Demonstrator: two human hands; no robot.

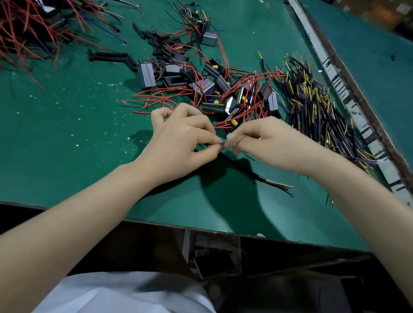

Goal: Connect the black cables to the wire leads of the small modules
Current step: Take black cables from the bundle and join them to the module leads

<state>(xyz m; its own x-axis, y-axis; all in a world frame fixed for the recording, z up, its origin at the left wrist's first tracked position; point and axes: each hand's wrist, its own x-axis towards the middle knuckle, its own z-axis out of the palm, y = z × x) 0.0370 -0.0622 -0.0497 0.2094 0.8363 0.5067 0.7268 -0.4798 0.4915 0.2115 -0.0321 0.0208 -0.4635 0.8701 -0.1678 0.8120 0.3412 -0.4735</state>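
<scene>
Green matting covers the surface (44, 133), with stacked cartons dim beyond its far edge. I have both hands meeting near the middle. My left hand (180, 136) and right hand (260, 144) each have fingertips pressed together, pinching thin wire ends at one joint (222, 144). A black cable (248, 171) trails from there toward the near right; its far end splits into yellow and blue leads with ring terminals. The small modules (209, 87) lie heaped just beyond my hands, tangled in red leads. I judge the leads light, limp and easily kinked; grip close to the stripped tips. Spare black cables (320, 111) lie along the right edge beside a metal rail (342, 88). Open room lies toward the near left corner.
</scene>
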